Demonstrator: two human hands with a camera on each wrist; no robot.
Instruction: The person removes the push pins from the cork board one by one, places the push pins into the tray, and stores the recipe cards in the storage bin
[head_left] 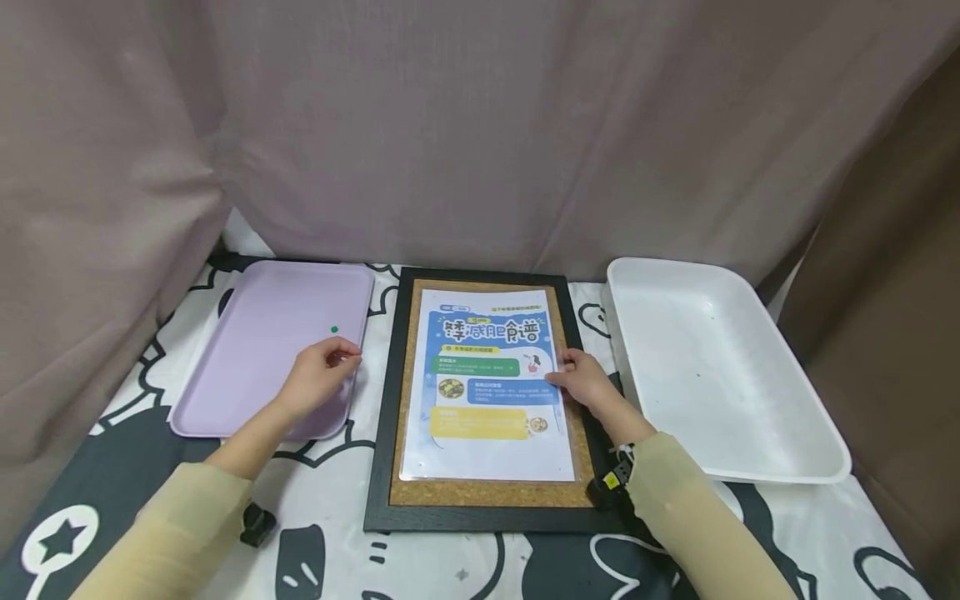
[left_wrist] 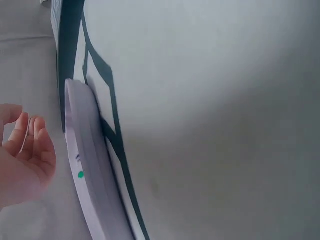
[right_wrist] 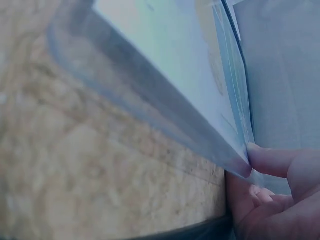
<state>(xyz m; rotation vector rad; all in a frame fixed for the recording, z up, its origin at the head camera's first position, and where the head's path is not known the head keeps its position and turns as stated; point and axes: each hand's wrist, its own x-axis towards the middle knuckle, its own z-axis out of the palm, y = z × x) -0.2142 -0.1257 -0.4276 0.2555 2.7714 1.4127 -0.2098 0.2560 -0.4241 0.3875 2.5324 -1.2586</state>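
My right hand pinches the right edge of a laminated sheet with a blue printed design, thumb on top and fingers beneath. The sheet lies over a cork board in a black frame. In the right wrist view, the clear plastic edge of the sheet stands up off the cork by the hand. My left hand is above the right side of a lilac tray, thumb and fingertips drawn close together; I cannot tell whether something small is between them. A small green piece lies in the tray.
A deep white tray stands right of the framed board. Under everything is a black and white patterned cloth. Grey-brown curtains hang behind and at both sides. The lilac tray has a low raised rim.
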